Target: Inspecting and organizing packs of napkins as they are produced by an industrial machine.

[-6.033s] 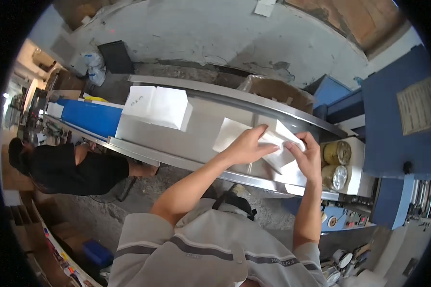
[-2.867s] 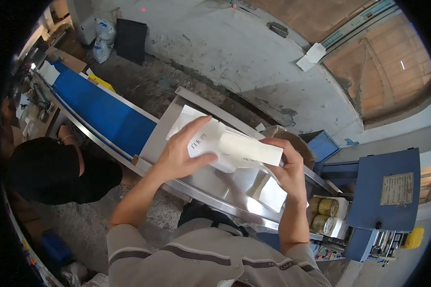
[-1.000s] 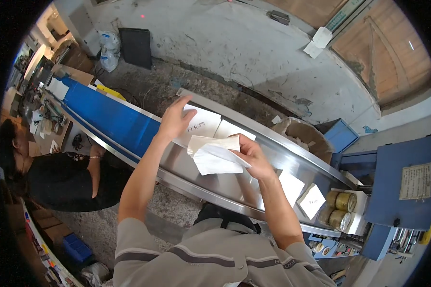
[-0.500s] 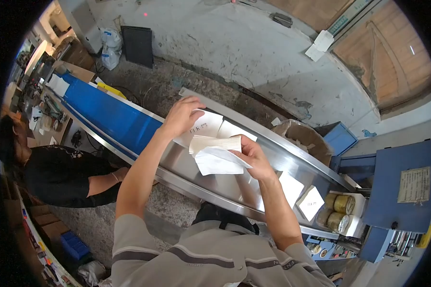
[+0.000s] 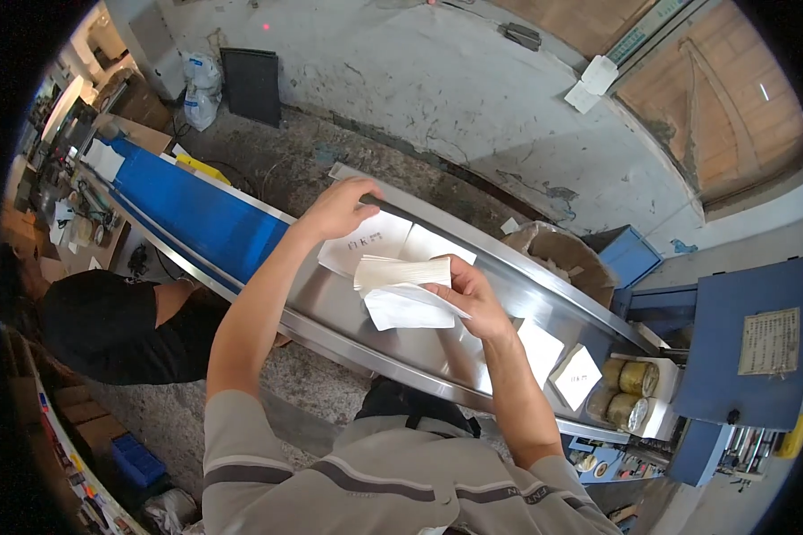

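Note:
My right hand (image 5: pixel 475 299) grips a fanned stack of folded white paper (image 5: pixel 406 272), thumb on top, above a stainless steel trough. One flap of white paper hangs from the stack's near side. My left hand (image 5: pixel 341 209) is held just beyond a printed white paper piece (image 5: pixel 363 242) that lies in the steel trough (image 5: pixel 330 303). Its thumb and fingers are apart, with nothing seen between them. Another white paper piece (image 5: pixel 430 243) lies beside the printed one, partly behind the held stack.
A blue conveyor belt (image 5: pixel 196 192) runs off to the left. On the right are more white paper stacks (image 5: pixel 575 378), rolls of tape-like material (image 5: pixel 636 378) and a blue metal cabinet (image 5: pixel 745 357). A lined bin (image 5: pixel 562 259) stands behind the trough. A person in black (image 5: pixel 134 325) is at the left.
My left hand has drawn slightly up and away from the printed paper, uncovering more of it. My right hand still holds the stack. The person at the left has bent forward.

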A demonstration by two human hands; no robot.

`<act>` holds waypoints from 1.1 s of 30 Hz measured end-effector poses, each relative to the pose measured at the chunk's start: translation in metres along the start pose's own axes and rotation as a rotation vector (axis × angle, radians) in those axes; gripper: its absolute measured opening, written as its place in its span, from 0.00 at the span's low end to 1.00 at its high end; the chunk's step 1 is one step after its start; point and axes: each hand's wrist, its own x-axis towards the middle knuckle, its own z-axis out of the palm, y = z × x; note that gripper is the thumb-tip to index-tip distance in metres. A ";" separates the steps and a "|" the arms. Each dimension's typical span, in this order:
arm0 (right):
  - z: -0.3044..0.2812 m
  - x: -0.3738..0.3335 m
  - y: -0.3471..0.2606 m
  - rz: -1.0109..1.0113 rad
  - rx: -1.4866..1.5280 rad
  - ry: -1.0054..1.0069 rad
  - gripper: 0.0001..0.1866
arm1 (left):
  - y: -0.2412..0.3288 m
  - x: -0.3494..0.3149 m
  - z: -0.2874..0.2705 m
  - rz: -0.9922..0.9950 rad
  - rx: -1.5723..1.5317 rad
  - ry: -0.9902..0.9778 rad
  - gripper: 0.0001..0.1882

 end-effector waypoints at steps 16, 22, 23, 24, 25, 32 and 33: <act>0.023 0.041 0.009 -0.129 0.020 0.167 0.13 | 0.057 -0.063 -0.003 -0.353 -0.962 0.044 0.29; 0.021 0.064 0.033 -0.028 0.354 0.357 0.18 | 0.029 -0.064 0.010 -0.399 -1.038 0.021 0.35; 0.021 0.065 0.035 -0.006 0.300 0.378 0.20 | 0.023 -0.067 0.013 -0.384 -1.044 0.029 0.36; 0.019 0.066 0.035 0.015 0.244 0.402 0.22 | 0.026 -0.067 0.011 -0.383 -1.046 0.033 0.36; 0.015 0.066 0.033 0.016 0.242 0.399 0.22 | 0.030 -0.066 0.009 -0.417 -1.027 0.032 0.35; 0.007 0.074 -0.004 0.083 -0.117 0.329 0.24 | 0.016 -0.063 -0.003 -0.475 -0.994 0.146 0.24; 0.006 0.078 -0.007 0.126 -0.129 0.293 0.23 | 0.016 -0.060 -0.007 -0.534 -0.995 0.175 0.24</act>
